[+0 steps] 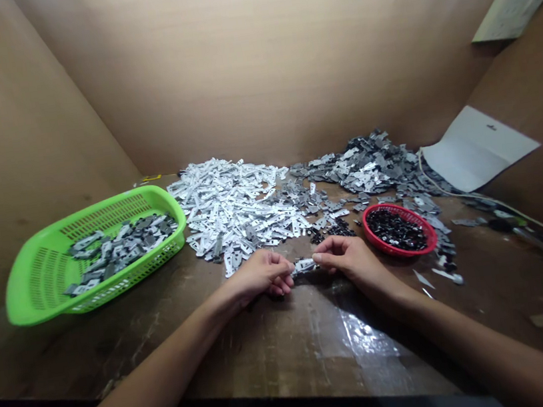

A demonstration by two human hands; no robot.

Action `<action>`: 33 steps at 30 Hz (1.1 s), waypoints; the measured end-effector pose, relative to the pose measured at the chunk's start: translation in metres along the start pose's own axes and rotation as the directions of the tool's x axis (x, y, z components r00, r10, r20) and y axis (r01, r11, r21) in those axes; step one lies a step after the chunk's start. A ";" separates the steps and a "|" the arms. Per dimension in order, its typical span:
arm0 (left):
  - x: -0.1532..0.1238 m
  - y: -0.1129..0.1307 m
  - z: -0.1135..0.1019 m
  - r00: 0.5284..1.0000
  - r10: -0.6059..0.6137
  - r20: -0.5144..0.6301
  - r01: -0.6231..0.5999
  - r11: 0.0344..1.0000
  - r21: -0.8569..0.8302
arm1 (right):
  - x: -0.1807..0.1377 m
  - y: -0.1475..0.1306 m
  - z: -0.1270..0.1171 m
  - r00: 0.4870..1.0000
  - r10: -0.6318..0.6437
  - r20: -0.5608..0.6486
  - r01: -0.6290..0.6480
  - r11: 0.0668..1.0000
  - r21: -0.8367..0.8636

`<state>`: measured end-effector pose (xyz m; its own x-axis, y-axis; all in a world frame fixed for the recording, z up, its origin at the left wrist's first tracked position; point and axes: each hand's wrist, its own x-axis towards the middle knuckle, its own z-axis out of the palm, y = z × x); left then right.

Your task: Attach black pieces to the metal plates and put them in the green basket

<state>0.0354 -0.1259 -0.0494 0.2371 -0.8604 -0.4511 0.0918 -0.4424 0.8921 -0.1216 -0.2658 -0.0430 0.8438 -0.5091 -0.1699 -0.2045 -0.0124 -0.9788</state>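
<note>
Between my two hands, just above the table, is a small silvery metal bracket. My left hand pinches its left end between thumb and fingers. At the other end, the thumb and forefinger of my right hand close on it. Finer details of the bracket are too small to make out. Right behind my hands lies a heap of pale metal pieces. A few small black parts are scattered beyond my right hand, close to a red basket filled with similar black parts.
A green basket on the left holds several metal assemblies. Grey metal plates are piled at the back right. A white sheet and a cable lie on the right, below a wall socket. Wooden panels enclose the table.
</note>
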 end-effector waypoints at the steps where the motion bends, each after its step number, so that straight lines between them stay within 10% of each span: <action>1: 0.000 0.000 0.000 1.000 0.001 0.001 -0.001 1.000 -0.002 | 0.000 0.000 0.000 1.000 0.000 -0.001 0.000 1.000 0.002; 19: -0.001 0.001 -0.005 0.998 0.054 0.015 -0.053 0.995 -0.087 | 0.000 0.002 -0.005 0.998 -0.009 -0.058 0.006 0.999 -0.050; 33: -0.004 0.002 -0.005 0.988 0.146 0.045 -0.145 0.989 -0.042 | 0.001 0.009 -0.010 0.944 0.227 0.241 -0.258 0.960 0.106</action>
<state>0.0398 -0.1222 -0.0457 0.2042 -0.9264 -0.3162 0.0973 -0.3022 0.9483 -0.1275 -0.2753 -0.0513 0.8693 -0.2758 -0.4103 -0.3617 0.2109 -0.9081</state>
